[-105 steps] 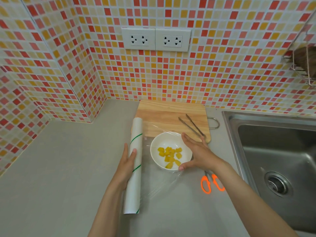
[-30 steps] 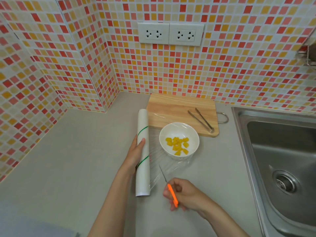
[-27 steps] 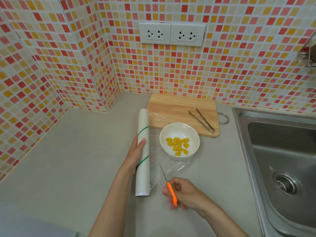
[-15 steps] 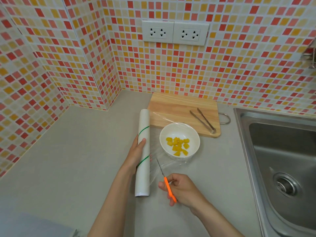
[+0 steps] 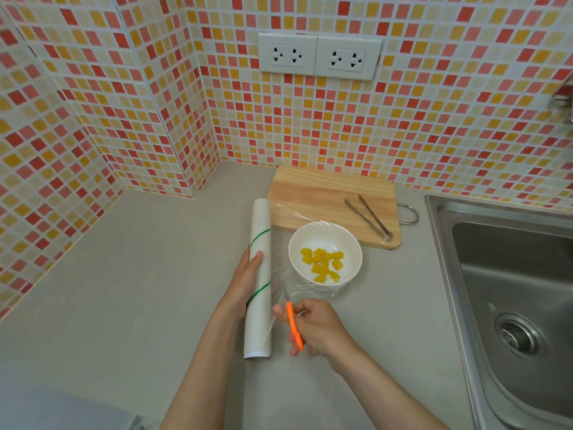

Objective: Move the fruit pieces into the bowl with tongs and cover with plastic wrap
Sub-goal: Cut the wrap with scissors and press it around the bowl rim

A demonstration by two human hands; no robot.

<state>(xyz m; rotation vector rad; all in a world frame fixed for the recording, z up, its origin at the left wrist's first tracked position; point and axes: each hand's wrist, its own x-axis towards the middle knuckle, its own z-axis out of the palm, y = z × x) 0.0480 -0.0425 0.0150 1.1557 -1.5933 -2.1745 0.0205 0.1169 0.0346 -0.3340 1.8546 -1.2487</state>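
A white bowl [image 5: 325, 276] holds several yellow fruit pieces [image 5: 324, 263] on the grey counter. A clear sheet of plastic wrap [image 5: 280, 240] stretches over the bowl from a white roll [image 5: 259, 293] lying to its left. My left hand [image 5: 246, 279] presses on that roll. My right hand [image 5: 316, 328] grips orange-handled scissors [image 5: 294, 324], whose blades point into the sheet's near edge between roll and bowl. Metal tongs [image 5: 369, 217] lie on the wooden cutting board [image 5: 313, 193] behind the bowl.
A steel sink [image 5: 514, 293] fills the right side, its rim close to the board. Tiled walls meet in a corner at the back left, with double sockets [image 5: 319, 55] above the board. Open grey counter [image 5: 124, 274] lies to the left of the roll.
My right hand left the bowl, picked up the scissors from the counter and brought them forward to the wrap's near edge. The left hand stayed on the roll.
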